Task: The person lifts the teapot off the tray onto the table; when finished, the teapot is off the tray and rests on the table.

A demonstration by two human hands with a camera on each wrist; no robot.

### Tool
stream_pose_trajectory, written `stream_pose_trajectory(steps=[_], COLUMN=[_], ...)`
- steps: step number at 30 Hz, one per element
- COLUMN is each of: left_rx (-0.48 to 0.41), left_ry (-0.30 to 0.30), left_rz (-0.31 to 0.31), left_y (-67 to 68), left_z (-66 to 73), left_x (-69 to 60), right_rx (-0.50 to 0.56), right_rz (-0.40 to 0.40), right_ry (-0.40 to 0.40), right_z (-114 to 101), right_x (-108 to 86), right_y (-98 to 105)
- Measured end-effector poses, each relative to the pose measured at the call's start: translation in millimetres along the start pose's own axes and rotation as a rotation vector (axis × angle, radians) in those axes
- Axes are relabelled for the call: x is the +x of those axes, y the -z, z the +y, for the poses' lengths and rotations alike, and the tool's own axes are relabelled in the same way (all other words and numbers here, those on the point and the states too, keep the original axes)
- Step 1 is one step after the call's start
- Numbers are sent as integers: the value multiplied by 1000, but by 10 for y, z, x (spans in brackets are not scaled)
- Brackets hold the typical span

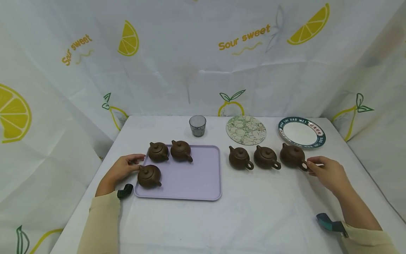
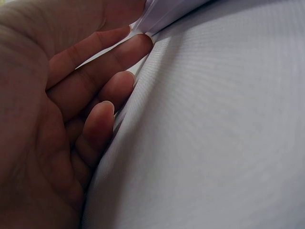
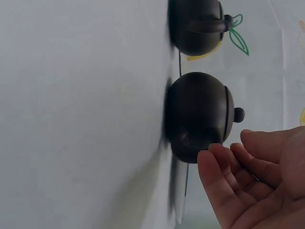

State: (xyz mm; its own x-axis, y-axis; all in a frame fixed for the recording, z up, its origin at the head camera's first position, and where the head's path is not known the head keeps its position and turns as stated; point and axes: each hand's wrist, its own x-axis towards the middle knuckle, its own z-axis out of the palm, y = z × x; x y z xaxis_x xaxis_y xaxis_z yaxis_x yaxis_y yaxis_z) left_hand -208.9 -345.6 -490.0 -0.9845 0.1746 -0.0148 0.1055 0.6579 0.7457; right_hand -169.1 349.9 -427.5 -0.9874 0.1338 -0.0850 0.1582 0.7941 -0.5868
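Left hand (image 1: 123,169), left of frame: fingers loosely bent, apart, at lilac tray's (image 1: 193,180) left edge, beside two of three brown teapots (image 1: 149,177) there. Right hand (image 1: 330,174), right of frame: fingertips at rightmost teapot's (image 1: 291,155) handle; can't tell if pinching.

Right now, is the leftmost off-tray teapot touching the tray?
Apart. The head view shows white tabletop between the purple tray and the leftmost off-tray teapot.
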Motion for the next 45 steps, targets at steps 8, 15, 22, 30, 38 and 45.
stream_pose_trajectory(steps=[8, 15, 22, 30, 38, 45], left_rx=[14, 10, 2, 9, 15, 7], left_ry=[-15, -13, -27, -30, -12, -14], left_rz=[8, 11, -2, -17, -9, 2], left_y=[32, 49, 22, 2, -7, 8], left_z=[-14, -43, -36, 169, 91, 2], left_x=[-16, -2, 19, -71, -45, -12], right_rx=[116, 187, 228, 294, 376, 423], right_rz=[28, -30, -138, -240, -345, -368], right_ry=[45, 163, 239, 308, 337, 376], right_z=[-490, -1056, -1504, -1927, -2292, -2505], right_x=[8, 65, 132, 139, 140, 167], right_y=[-24, -243, -571, -1139, -1641, -1927])
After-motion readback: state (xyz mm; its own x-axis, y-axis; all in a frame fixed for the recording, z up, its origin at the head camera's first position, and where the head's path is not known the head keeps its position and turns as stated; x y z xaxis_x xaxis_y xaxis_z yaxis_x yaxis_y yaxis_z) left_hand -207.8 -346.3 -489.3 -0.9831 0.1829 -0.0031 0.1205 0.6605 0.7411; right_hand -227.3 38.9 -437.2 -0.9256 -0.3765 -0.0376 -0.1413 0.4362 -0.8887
